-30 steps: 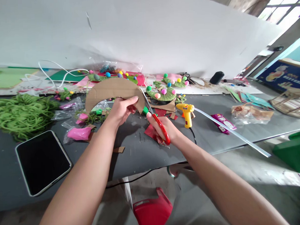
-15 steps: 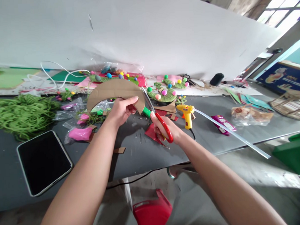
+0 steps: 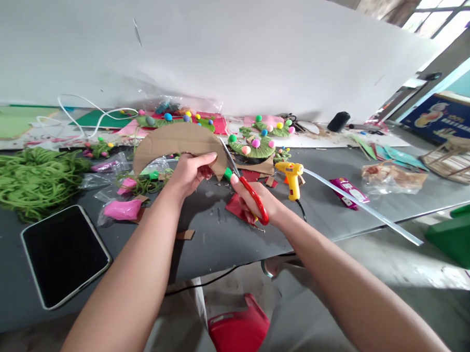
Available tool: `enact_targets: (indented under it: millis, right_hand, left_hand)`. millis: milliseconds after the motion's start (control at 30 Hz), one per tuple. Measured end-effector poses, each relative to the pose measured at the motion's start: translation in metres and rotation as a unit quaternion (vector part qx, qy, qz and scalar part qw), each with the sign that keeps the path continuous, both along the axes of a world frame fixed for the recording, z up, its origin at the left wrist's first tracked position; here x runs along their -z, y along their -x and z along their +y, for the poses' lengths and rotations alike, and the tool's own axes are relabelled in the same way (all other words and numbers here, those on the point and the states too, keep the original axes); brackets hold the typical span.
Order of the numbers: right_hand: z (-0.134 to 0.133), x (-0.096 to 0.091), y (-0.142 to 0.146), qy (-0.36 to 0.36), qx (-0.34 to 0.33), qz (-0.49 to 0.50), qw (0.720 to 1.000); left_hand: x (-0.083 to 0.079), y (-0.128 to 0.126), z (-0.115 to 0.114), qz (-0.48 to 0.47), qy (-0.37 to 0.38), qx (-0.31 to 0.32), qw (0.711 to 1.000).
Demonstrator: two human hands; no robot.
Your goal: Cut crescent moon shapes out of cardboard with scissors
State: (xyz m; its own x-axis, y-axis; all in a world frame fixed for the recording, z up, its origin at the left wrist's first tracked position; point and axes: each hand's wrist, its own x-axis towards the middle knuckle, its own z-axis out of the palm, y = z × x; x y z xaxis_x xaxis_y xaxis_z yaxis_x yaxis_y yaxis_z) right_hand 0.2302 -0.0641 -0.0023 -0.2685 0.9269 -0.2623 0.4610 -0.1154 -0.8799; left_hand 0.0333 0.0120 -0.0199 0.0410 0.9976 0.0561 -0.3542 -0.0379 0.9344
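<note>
A crescent-shaped piece of brown cardboard [image 3: 179, 138] is pinched near its right tip by my left hand [image 3: 192, 172], thumb on top. My right hand [image 3: 255, 198] is closed round red-handled scissors [image 3: 255, 196], whose blades point up and away along the cardboard's right edge. Whether the blades touch the edge I cannot tell. A green thing [image 3: 227, 173] shows between the cardboard tip and my right thumb; its kind is unclear. Red scrap [image 3: 234, 204] lies on the table under my right hand. Behind it rest green yarn-wrapped shapes [image 3: 259, 150] with coloured pompoms.
A yellow glue gun [image 3: 292, 178] with a long clear glue stick [image 3: 356, 204] lies to the right, near a purple packet [image 3: 347, 192]. At left are a green yarn heap [image 3: 32, 177], a tablet [image 3: 67, 256] and pink bagged material [image 3: 122, 209]. A red stool [image 3: 239, 331] stands below the table.
The view has shifted slightly. Less of the green thing shows between the cardboard tip and my right thumb, and my right hand with the scissors sits slightly closer to the cardboard.
</note>
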Motion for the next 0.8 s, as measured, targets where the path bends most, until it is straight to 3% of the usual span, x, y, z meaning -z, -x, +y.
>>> enact_targets:
  millis: [367,500,800]
  right_hand:
    - [-0.0013,0.0016,0.0047,0.030,0.048,0.003,0.998]
    - [-0.0002,0.0039,0.0022,-0.005,0.021,0.025,0.999]
    - [0.0009,-0.0012,-0.0027,-0.007,-0.023,0.006,1.000]
  left_hand:
    - [0.0009,-0.0013,-0.0018,-0.019,0.005,0.007,1.000]
    - [-0.0002,-0.0008,-0.0011,-0.029,0.011,0.001,1.000]
    - [-0.0052,-0.0030,-0.0028,-0.012,0.020,-0.011,1.000]
